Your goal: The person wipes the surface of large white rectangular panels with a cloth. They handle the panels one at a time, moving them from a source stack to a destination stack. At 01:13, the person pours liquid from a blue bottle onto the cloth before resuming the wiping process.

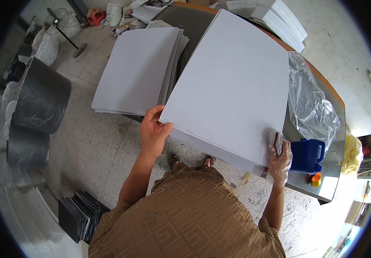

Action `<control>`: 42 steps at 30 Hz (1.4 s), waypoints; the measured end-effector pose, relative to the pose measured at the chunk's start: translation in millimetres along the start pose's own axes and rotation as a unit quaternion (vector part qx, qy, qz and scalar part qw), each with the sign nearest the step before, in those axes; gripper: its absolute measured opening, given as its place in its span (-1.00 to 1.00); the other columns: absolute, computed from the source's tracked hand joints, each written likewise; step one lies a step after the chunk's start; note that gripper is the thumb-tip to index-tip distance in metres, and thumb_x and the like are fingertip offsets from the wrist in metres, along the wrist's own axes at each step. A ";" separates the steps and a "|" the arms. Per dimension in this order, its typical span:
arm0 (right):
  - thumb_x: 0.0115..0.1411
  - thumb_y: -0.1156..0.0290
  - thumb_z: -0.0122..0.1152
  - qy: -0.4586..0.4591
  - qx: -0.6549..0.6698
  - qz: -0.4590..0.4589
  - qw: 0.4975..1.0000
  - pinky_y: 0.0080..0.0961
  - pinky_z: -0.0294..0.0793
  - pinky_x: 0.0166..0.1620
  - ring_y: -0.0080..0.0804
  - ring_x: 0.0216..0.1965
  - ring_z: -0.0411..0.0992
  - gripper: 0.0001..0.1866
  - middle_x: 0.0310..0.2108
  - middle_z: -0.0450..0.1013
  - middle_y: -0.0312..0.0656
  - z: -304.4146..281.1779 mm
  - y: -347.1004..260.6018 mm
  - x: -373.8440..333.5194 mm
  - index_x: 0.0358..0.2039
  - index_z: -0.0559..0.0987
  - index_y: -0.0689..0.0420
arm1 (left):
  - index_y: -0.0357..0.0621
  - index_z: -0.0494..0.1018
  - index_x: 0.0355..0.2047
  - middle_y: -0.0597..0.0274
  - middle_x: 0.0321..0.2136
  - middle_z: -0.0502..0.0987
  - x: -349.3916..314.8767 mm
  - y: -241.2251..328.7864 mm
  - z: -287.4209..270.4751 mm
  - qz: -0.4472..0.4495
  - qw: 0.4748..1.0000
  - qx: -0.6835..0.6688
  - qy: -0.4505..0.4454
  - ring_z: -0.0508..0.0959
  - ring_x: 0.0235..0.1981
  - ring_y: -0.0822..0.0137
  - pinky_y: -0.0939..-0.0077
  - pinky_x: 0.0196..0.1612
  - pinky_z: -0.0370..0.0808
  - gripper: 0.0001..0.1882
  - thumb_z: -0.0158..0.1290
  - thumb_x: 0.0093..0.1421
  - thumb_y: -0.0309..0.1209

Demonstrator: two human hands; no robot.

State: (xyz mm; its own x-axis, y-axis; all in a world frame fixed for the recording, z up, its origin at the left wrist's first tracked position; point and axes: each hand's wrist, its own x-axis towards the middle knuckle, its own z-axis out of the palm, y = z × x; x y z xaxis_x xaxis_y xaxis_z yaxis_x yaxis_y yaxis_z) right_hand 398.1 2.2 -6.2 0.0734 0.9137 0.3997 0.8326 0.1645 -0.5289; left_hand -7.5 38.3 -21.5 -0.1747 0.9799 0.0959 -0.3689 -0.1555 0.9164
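A large white sheet [232, 81] lies on top of a stack on the table in front of me, its near edge toward my body. My left hand [154, 131], bare, pinches the sheet's near left corner between thumb and fingers. My right hand [280, 161] wears a clear plastic glove and is closed round a crumpled white cloth [274, 138] with a dark red strip showing. It rests at the sheet's near right corner. Faint grey smudges show on the sheet close to the cloth. Left of it lies a second stack of white sheets [138, 69].
On the table's right side are clear plastic film [308, 96], a blue jerrycan [306, 157] and an orange object [316, 179]. Large black rolls [43, 96] stand at left, above dark panels [80, 215]. A fan [67, 36] stands farther back. White foam-like strips [280, 23] lie beyond the table.
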 end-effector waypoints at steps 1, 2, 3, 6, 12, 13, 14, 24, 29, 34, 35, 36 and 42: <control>0.12 0.47 0.29 0.000 -0.004 0.002 1.000 -0.17 0.47 -0.14 0.08 -0.21 0.48 -0.63 -0.22 0.46 0.03 -0.4 -0.1 0.3 -0.04 0.51 0.20 | -0.29 0.28 0.15 0.13 -0.05 0.48 0.6 0.7 0.3 0.007 1.000 0.012 -0.004 0.50 -0.02 0.42 0.49 0.06 0.44 -0.44 0.07 0.11 -0.76; 0.13 0.46 0.29 -0.002 -0.007 -0.002 1.000 -0.17 0.47 -0.15 0.08 -0.21 0.48 -0.63 -0.23 0.45 0.03 -1.6 -1.3 1.2 -0.03 0.51 0.20 | -0.30 0.28 0.17 0.14 -0.04 0.48 0.8 1.2 0.4 0.014 1.000 0.023 -0.008 0.49 -0.01 0.42 0.49 0.06 0.44 -0.42 0.07 0.11 -0.76; 0.13 0.45 0.29 -0.005 -0.009 -0.004 1.000 -0.17 0.47 -0.16 0.07 -0.22 0.48 -0.62 -0.23 0.45 0.03 -3.1 -2.9 1.8 -0.03 0.51 0.20 | -0.31 0.27 0.19 0.14 -0.03 0.48 0.5 1.7 0.2 0.021 0.999 0.035 -0.011 0.49 0.00 0.43 0.50 0.05 0.45 -0.41 0.07 0.11 -0.76; 0.13 0.43 0.31 -0.009 -0.021 -0.006 1.000 -0.17 0.46 -0.17 0.06 -0.23 0.48 -0.60 -0.24 0.45 0.02 -2.6 0.7 1.2 -0.01 0.50 0.19 | -0.34 0.26 0.20 0.12 0.01 0.45 0.0 -0.2 -4.1 -0.022 0.999 0.034 -0.006 0.47 0.04 0.40 0.47 0.10 0.43 -0.40 0.05 0.12 -0.75; 0.12 0.42 0.33 -0.005 -0.028 -0.012 1.000 -0.16 0.46 -0.19 0.04 -0.25 0.47 -0.56 -0.25 0.44 0.01 -2.0 0.5 1.6 0.03 0.49 0.17 | -0.40 0.23 0.23 0.08 0.05 0.43 1.7 -13.3 -5.3 -0.041 0.997 -0.060 -0.008 0.45 0.08 0.32 0.40 0.18 0.36 -0.38 -0.04 0.11 -0.76; 0.12 0.41 0.33 -0.007 -0.027 -0.012 1.000 -0.16 0.46 -0.19 0.04 -0.25 0.47 -0.55 -0.25 0.44 0.01 -2.4 0.6 1.5 0.03 0.49 0.17 | -0.40 0.24 0.23 0.08 0.05 0.43 2.1 -13.1 -4.0 -0.024 0.999 -0.036 -0.011 0.45 0.08 0.32 0.40 0.17 0.37 -0.39 -0.04 0.10 -0.76; 0.12 0.41 0.33 -0.007 -0.031 -0.010 0.999 -0.16 0.46 -0.19 0.04 -0.25 0.47 -0.55 -0.25 0.44 0.01 -2.5 1.1 0.8 0.03 0.49 0.17 | -0.40 0.25 0.22 0.07 0.05 0.43 2.2 -12.0 -1.9 -0.006 1.000 -0.012 -0.014 0.45 0.08 0.32 0.40 0.17 0.37 -0.39 -0.05 0.10 -0.77; 0.09 0.39 0.38 -0.020 -0.031 -0.018 0.999 -0.18 0.46 -0.16 0.02 -0.24 0.47 -0.53 -0.26 0.44 -0.01 -5.7 -5.6 4.5 0.03 0.50 0.16 | -0.32 0.32 0.17 0.06 0.04 0.46 9.5 -15.8 -10.7 0.089 0.994 0.036 -0.050 0.46 0.08 0.36 0.48 0.10 0.42 -0.50 0.00 0.20 -0.73; 0.10 0.39 0.38 -0.025 -0.038 -0.018 0.999 -0.17 0.47 -0.15 0.03 -0.22 0.47 -0.55 -0.25 0.45 0.00 -8.5 -8.0 6.0 0.01 0.52 0.16 | -0.34 0.38 0.11 0.06 0.02 0.48 17.1 -3.2 -8.6 0.158 0.960 0.228 -0.038 0.51 0.02 0.37 0.52 0.05 0.45 -0.57 0.10 0.22 -0.68; 0.10 0.39 0.38 -0.026 -0.044 -0.004 0.999 -0.16 0.47 -0.15 0.06 -0.22 0.47 -0.56 -0.25 0.46 0.03 -10.8 -8.0 7.8 -0.01 0.52 0.19 | -0.34 0.38 0.09 0.05 0.01 0.48 18.8 10.9 7.4 0.229 0.908 0.350 0.005 0.54 -0.01 0.34 0.51 0.04 0.47 -0.62 0.06 0.25 -0.69; 0.09 0.39 0.38 -0.012 -0.049 -0.020 0.999 -0.16 0.47 -0.15 0.06 -0.23 0.47 -0.56 -0.26 0.45 0.03 -9.4 -2.5 6.2 -0.02 0.52 0.20 | -0.33 0.38 0.10 0.05 0.02 0.47 13.4 9.5 12.3 0.163 0.959 0.232 -0.016 0.53 0.01 0.32 0.50 0.04 0.47 -0.62 0.06 0.26 -0.68; 0.09 0.39 0.38 -0.012 -0.043 -0.020 0.999 -0.15 0.47 -0.15 0.07 -0.24 0.47 -0.57 -0.26 0.45 0.03 -9.0 -2.1 6.2 -0.02 0.52 0.20 | -0.32 0.37 0.10 0.05 0.02 0.47 7.3 9.2 15.3 0.094 0.989 0.112 -0.032 0.53 0.02 0.30 0.49 0.04 0.48 -0.61 0.05 0.26 -0.68; 0.11 0.35 0.33 -0.026 -0.057 -0.018 0.998 -0.11 0.47 -0.19 0.12 -0.26 0.46 -0.58 -0.26 0.44 0.05 -9.6 -8.0 8.5 -0.02 0.51 0.17 | -0.31 0.32 0.08 0.05 -0.02 0.48 -20.9 -21.4 89.6 -0.162 0.945 -0.127 -0.256 0.54 0.03 0.19 0.06 0.06 0.61 -0.67 0.02 0.31 -0.58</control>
State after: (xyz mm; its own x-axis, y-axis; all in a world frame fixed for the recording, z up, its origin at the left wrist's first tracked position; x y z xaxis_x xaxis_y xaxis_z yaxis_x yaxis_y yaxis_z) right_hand 397.3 5.1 8.6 0.0158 0.9268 0.3753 0.8918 0.1567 -0.4244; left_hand 85.8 32.3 -8.3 0.4250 0.9031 0.0611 -0.5451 0.2015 0.8138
